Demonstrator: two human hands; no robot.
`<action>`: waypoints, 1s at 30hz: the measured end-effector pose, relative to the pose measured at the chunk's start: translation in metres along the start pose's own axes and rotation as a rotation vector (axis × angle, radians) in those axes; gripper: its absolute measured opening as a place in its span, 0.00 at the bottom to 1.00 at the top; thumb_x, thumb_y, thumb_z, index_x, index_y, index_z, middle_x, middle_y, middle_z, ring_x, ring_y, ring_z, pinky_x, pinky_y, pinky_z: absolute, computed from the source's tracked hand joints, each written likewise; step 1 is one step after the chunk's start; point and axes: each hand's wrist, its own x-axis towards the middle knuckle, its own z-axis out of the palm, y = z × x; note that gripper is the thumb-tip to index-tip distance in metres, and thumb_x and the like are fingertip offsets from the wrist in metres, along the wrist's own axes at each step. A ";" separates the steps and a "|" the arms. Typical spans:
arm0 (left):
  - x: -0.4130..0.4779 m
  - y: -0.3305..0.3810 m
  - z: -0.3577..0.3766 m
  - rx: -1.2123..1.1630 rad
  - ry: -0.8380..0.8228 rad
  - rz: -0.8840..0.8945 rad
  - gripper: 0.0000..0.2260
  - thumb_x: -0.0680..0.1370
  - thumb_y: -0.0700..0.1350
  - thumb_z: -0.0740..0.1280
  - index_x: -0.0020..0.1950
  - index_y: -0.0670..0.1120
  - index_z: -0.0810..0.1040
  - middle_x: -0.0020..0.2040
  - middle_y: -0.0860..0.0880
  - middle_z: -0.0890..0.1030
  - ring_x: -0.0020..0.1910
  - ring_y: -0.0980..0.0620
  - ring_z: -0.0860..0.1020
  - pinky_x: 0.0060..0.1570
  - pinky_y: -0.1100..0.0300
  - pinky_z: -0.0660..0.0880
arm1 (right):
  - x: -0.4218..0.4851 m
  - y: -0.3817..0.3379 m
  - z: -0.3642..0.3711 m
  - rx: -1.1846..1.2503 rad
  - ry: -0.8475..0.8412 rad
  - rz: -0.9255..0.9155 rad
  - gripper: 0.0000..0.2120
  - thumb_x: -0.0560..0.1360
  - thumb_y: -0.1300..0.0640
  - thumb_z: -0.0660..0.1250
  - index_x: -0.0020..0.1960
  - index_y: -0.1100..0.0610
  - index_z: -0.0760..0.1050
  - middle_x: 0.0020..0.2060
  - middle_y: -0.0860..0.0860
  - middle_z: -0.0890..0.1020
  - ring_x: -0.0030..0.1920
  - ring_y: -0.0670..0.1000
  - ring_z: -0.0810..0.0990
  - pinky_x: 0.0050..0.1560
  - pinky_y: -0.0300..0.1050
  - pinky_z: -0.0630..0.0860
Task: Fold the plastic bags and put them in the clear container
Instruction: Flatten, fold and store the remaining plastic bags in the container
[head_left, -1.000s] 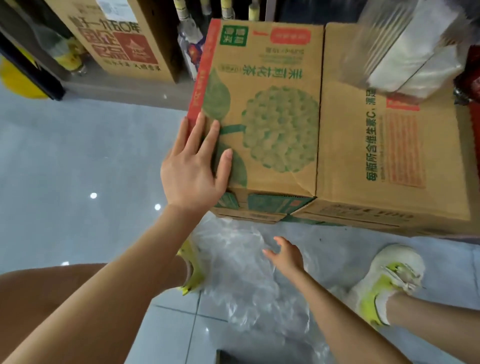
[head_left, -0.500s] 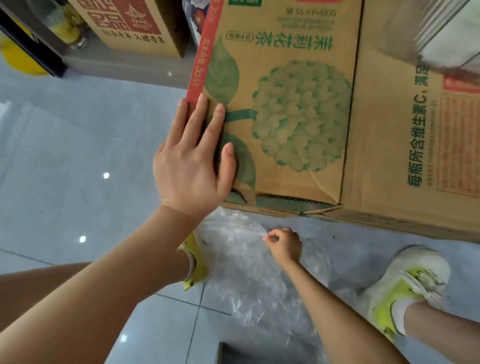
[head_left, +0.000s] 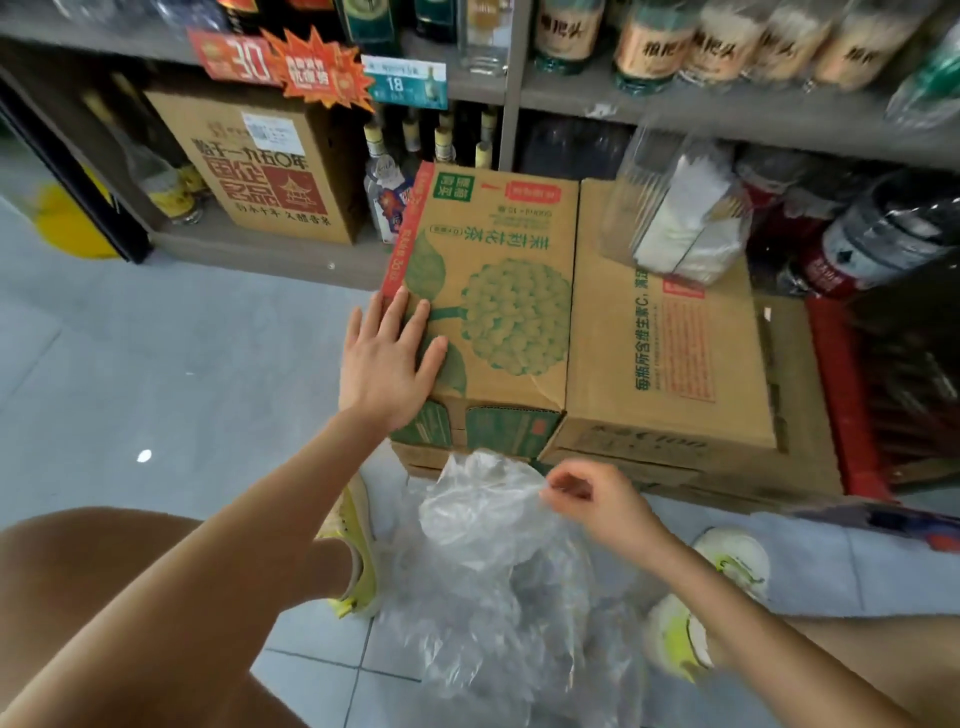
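The left hand (head_left: 387, 358) is lying flat and open on the near left corner of the cardboard box (head_left: 498, 312). The right hand (head_left: 597, 501) is pinching a plastic bag (head_left: 483, 504) off the floor heap; shaking it loose first should help it fold flat. The clear container (head_left: 675, 218) is sitting at the box's far right corner.

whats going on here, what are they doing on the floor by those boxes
A person is crouched in a shop aisle gathering clear plastic bags. The right hand pinches the edge of a plastic bag above a loose pile of bags on the tiled floor. The left hand lies flat and open on the corner of a cardboard box. A clear container stands on the neighbouring box. No folding has started on this bag.
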 end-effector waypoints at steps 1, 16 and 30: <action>-0.005 0.006 -0.007 -0.078 0.013 0.000 0.34 0.77 0.64 0.41 0.73 0.48 0.69 0.75 0.44 0.65 0.76 0.43 0.57 0.74 0.47 0.52 | -0.005 -0.014 -0.012 0.017 0.006 -0.026 0.10 0.73 0.62 0.71 0.37 0.50 0.76 0.32 0.45 0.79 0.34 0.41 0.76 0.39 0.38 0.71; -0.068 0.084 -0.064 -0.651 0.099 0.166 0.06 0.72 0.51 0.74 0.46 0.51 0.82 0.43 0.60 0.79 0.47 0.59 0.77 0.47 0.65 0.73 | -0.028 -0.128 -0.109 0.479 0.263 -0.125 0.01 0.74 0.65 0.68 0.45 0.61 0.79 0.34 0.50 0.81 0.32 0.43 0.79 0.33 0.35 0.76; -0.040 0.093 -0.106 -0.884 -0.024 0.012 0.09 0.76 0.45 0.70 0.39 0.45 0.73 0.35 0.51 0.80 0.34 0.60 0.77 0.37 0.69 0.71 | -0.037 -0.100 -0.145 -0.267 0.630 -0.150 0.06 0.72 0.53 0.72 0.45 0.56 0.79 0.38 0.47 0.79 0.39 0.47 0.76 0.38 0.38 0.70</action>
